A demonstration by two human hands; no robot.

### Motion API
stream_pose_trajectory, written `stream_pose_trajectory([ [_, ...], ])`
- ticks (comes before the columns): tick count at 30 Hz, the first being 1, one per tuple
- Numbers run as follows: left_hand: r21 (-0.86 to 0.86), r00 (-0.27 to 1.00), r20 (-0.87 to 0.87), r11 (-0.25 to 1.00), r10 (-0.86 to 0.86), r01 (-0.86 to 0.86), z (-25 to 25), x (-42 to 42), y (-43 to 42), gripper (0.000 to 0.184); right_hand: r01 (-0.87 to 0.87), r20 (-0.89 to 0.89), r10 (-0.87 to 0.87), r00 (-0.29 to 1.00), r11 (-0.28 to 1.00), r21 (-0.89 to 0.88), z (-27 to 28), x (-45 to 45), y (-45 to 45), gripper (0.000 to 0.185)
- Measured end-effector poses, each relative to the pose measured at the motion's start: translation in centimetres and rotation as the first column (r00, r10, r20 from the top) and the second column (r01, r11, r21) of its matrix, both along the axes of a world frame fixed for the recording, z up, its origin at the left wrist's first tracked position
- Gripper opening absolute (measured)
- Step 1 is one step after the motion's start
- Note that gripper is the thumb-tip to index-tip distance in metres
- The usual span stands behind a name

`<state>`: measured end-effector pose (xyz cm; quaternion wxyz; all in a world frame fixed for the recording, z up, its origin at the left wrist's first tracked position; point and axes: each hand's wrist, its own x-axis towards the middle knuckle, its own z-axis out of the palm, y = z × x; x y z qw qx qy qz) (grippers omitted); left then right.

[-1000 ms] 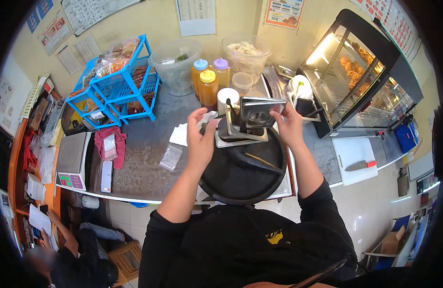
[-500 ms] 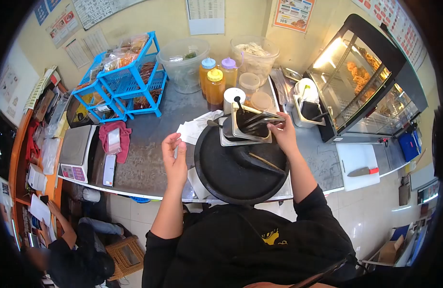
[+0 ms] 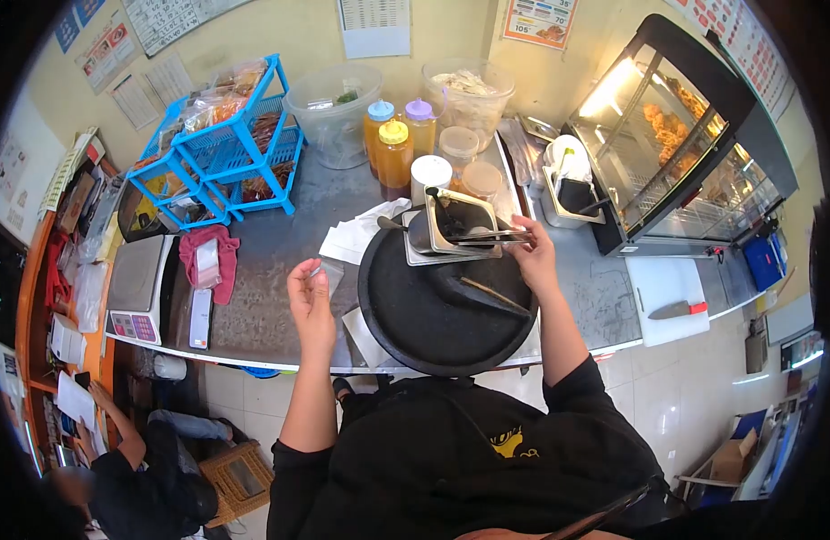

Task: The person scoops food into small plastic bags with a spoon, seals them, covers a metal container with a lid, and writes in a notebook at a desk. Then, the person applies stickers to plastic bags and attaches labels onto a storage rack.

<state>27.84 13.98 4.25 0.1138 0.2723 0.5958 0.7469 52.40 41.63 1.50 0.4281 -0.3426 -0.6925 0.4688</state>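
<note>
Two hands of mine reach over the counter [image 3: 253,306], twelve o'clock being straight ahead of me. The right hand [image 3: 535,253], toward one o'clock, is closed, thumb and fingers pinching the outer edge of a metal lid [image 3: 493,237]. That lid shows nearly edge-on at the four o'clock side of a steel container [image 3: 457,260], which sits at twelve on the round black tray [image 3: 442,335]. I'd judge the lid light but stiff, its smooth face slippery if greasy; a firm grip on the rim, thumb opposing the fingers, should suit it better than the flat. The container would likely feel heavier and tippy with the dark handle [image 3: 440,209] leaning inside, so I'd take it by opposite walls.

Toward eleven, my left hand [image 3: 312,295] is half curled, with a gap between thumb and fingers, at a clear plastic bag [image 3: 334,275]; I cannot tell whether it has hold of it. The bag should be limp, nearly weightless and easily torn: best pinched at one corner. Just past it, toward twelve, lie white papers [image 3: 347,241].
</note>
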Motion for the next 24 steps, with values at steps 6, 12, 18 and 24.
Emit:
stream_pose_trajectory([
  [6,0.029,1.0,-0.017,1.0,0.008,-0.008,0.0,-0.5,-0.5,0.03,0.038,-0.084,-0.039,0.996,0.999,-0.013,2.3,-0.1,0.6,0.012],
  [12,-0.031,0.992,-0.033,0.992,0.119,-0.12,-0.2,-2.0,-3.4,0.033,0.095,-0.356,-0.14,0.924,0.986,-0.139,6.7,2.0,4.0,0.008],
  [18,-0.058,0.962,0.096,0.966,0.257,-0.253,-0.6,-2.4,-7.5,0.031,0.193,-0.446,-0.429,0.785,0.854,-0.483,3.9,-1.3,13.6,0.039],
  [24,-0.17,0.893,0.148,0.901,0.424,-0.4,-1.0,-2.1,-12.3,0.033,-0.026,-0.402,-0.36,0.842,0.717,-0.697,0.7,-7.0,19.2,0.018],
])
